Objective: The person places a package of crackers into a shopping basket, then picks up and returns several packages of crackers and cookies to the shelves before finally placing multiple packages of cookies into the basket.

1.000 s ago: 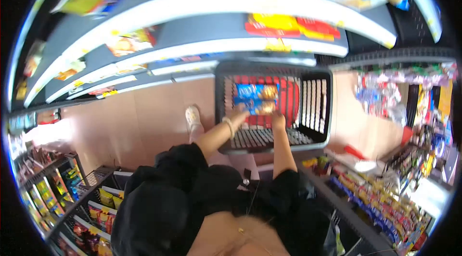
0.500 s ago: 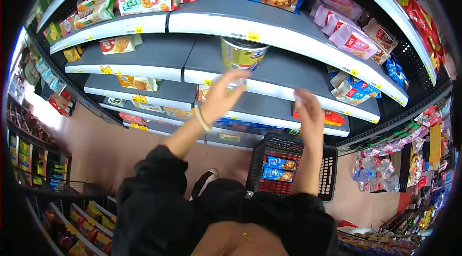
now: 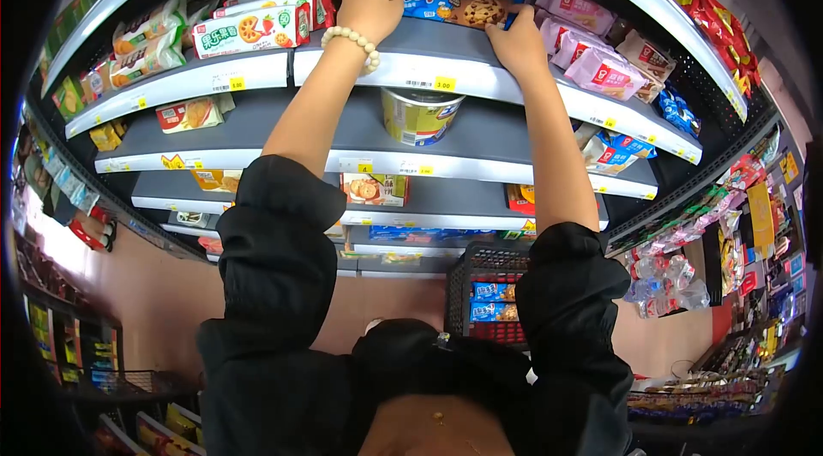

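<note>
On the upper shelf lies a large blue pack of chocolate chip cookies [image 3: 446, 0], its printed front towards me. My left hand [image 3: 370, 7], with a beaded bracelet at the wrist, is closed around the pack's left end, its fingertips partly hidden behind. At the opposite end my right hand [image 3: 519, 45] grips the right corner, thumb on the front. The pack still rests on or very close to the shelf [image 3: 429, 41]. White-and-green snack packs [image 3: 249, 32] are just left of my left hand, and pink wafer packs [image 3: 600, 62] are right of my right hand.
A yellow-green tub [image 3: 420, 116] stands on the shelf below. On the floor, a black basket [image 3: 458, 285] holds two smaller blue cookie packs [image 3: 494, 291], partly hidden by my right sleeve. Bundled plastic bottles [image 3: 669, 285] stand at the right. A person is at the far left.
Both hands have risen from in front of the lower shelves to the upper shelf and taken hold of the blue cookie pack's two ends. The view has shifted slightly.
</note>
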`<state>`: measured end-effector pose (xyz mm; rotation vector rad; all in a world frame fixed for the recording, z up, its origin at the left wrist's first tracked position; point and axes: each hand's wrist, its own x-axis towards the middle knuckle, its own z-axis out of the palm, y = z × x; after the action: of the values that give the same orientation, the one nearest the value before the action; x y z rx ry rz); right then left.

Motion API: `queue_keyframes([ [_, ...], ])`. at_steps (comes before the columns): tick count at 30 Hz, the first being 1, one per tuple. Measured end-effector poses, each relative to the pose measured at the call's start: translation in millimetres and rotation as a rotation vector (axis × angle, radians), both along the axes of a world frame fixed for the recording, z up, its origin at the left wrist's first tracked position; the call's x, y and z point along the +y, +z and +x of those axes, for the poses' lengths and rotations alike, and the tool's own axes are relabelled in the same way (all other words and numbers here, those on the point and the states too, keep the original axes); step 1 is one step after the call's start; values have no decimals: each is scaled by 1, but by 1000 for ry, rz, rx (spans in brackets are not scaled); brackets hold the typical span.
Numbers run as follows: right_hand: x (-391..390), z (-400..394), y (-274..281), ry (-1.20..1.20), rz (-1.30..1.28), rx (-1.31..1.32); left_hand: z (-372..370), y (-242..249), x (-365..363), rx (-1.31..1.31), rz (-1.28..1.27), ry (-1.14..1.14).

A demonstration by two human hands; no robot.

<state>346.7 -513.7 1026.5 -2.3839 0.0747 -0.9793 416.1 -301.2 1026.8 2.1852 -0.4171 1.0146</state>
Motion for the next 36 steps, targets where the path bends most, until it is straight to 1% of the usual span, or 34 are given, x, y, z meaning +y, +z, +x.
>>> queue_keyframes([
  [2, 3, -6, 1, -4, -5, 81, 6, -5, 0, 129, 17, -21],
  [3, 2, -4, -1, 4, -52, 107, 9, -6, 1, 138, 23, -51],
  [5, 1, -2, -2, 39, -68, 84, 13, -7, 2, 150, 34, -113],
  [8, -3, 0, -8, 76, -95, 44, -3, 4, 5, 233, 29, -146],
  [9, -4, 0, -8, 87, -104, 24, 4, -1, 5, 146, 18, -113],
  [12, 1, -12, -3, 92, -57, -9, 14, -7, 9, -20, -36, -112],
  [13, -1, -10, -7, 111, -45, -103, 14, -7, 9, -19, -33, -75],
  [16, -4, -14, -12, 146, -69, -333, 0, -2, 13, -86, -263, -303],
  [17, -5, -17, -13, 173, -65, -463, -6, 1, 14, -106, -321, -394],
  [18, -5, -25, -12, 173, -56, -503, -5, 2, 18, -143, -369, -484],
  [20, -3, -55, -8, 168, -40, -593, -42, 10, 16, -126, -343, -481],
  [21, -3, -71, -10, 180, -4, -621, -61, 10, 11, -142, -377, -524],
  [23, -7, -103, -17, 162, -18, -711, -96, 3, 0, -177, -437, -619],
  [24, -10, -120, -21, 148, -28, -746, -111, -4, -7, -195, -466, -672],
  [27, -17, -179, -36, -28, -112, -774, -163, -30, -47, -245, -539, -757],
  [28, -25, -195, -44, -66, -110, -759, -187, -36, -64, -190, -561, -783],
  [30, -43, -232, -61, -75, 22, -719, -209, -66, -91, -137, -635, -841],
  [31, -58, -248, -75, -112, 27, -665, -223, -82, -106, -36, -731, -924],
  [32, -70, -267, -87, -192, 9, -584, -236, -100, -123, -28, -696, -911],
  [34, -100, -292, -125, -284, 91, -543, -255, -143, -156, 152, -709, -964],
  [35, -116, -303, -146, -314, 114, -488, -267, -165, -172, 269, -684, -950],
  [36, -129, -317, -170, -360, 155, -367, -277, -188, -188, 362, -611, -922],
])
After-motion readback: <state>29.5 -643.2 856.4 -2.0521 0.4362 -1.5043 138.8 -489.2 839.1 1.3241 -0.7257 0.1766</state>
